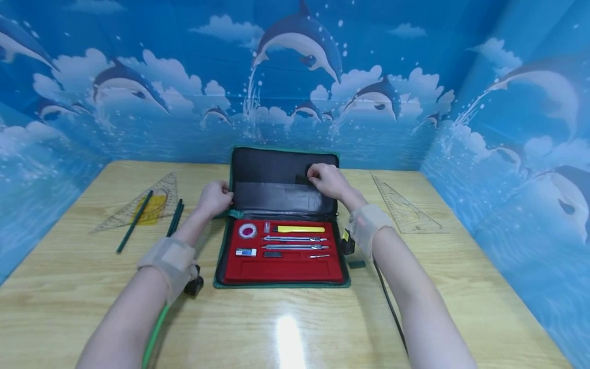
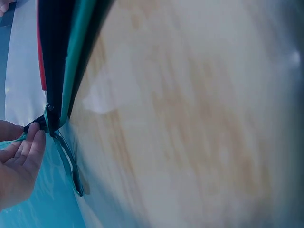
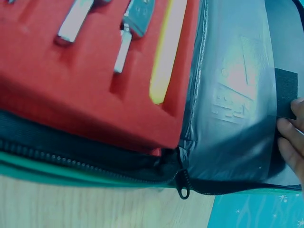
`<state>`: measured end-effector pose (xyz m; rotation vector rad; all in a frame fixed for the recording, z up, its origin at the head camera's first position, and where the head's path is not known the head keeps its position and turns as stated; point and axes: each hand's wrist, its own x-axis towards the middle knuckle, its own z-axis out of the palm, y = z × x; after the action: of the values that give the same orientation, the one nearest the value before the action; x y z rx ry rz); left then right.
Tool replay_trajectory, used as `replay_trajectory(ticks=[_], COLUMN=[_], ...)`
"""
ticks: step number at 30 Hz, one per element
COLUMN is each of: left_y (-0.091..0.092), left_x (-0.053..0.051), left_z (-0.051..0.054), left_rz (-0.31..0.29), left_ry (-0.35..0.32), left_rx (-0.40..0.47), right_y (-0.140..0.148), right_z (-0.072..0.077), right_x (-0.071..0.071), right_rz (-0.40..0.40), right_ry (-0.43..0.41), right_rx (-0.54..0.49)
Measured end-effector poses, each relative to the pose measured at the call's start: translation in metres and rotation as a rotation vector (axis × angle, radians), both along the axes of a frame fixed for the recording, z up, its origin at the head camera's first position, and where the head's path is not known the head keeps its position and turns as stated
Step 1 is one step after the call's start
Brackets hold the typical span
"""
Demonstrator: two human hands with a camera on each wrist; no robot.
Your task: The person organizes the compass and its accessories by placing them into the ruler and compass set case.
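Note:
A zip case with green edging lies unfolded, its black lid (image 1: 281,164) raised behind a red tray (image 1: 283,269). My left hand (image 1: 215,199) pinches the lid's left edge; in the left wrist view the thumb and fingers of that hand (image 2: 21,159) grip the edge near a green strap loop (image 2: 71,166). My right hand (image 1: 329,180) is at the upper right of the lid. Up close in the right wrist view, that hand's fingers (image 3: 292,133) pinch the upper edge of a clear pocket (image 3: 232,95), beside a small black rectangle (image 3: 286,90).
The tray holds a yellow cutter (image 1: 301,229), two compasses, an eraser (image 1: 246,252) and a round white piece (image 1: 247,231). Green pencils (image 1: 134,220) and a clear set square (image 1: 120,214) lie left; another set square (image 1: 405,210) lies right. A dark green piece (image 1: 357,264) lies near the case's right edge.

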<state>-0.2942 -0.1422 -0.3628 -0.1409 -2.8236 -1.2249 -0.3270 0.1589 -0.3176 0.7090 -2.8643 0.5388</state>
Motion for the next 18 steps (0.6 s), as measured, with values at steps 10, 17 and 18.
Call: replay_trajectory(ticks=[10, 17, 18], left_y=[-0.0010, -0.0028, -0.0027], left_x=[0.0025, 0.0037, 0.0039], left_z=[-0.0004, -0.0011, -0.0013], left_rz=[0.008, 0.004, 0.001], left_ry=[0.021, 0.042, 0.040], left_rx=[-0.014, -0.036, -0.032], right_y=[-0.0008, -0.0034, -0.0032], right_z=[-0.0004, -0.0017, -0.0021], right_x=[-0.0005, 0.0051, 0.0062], right_rz=[0.045, 0.081, 0.079], right_ry=[0.032, 0.068, 0.062], right_rx=[0.056, 0.139, 0.149])
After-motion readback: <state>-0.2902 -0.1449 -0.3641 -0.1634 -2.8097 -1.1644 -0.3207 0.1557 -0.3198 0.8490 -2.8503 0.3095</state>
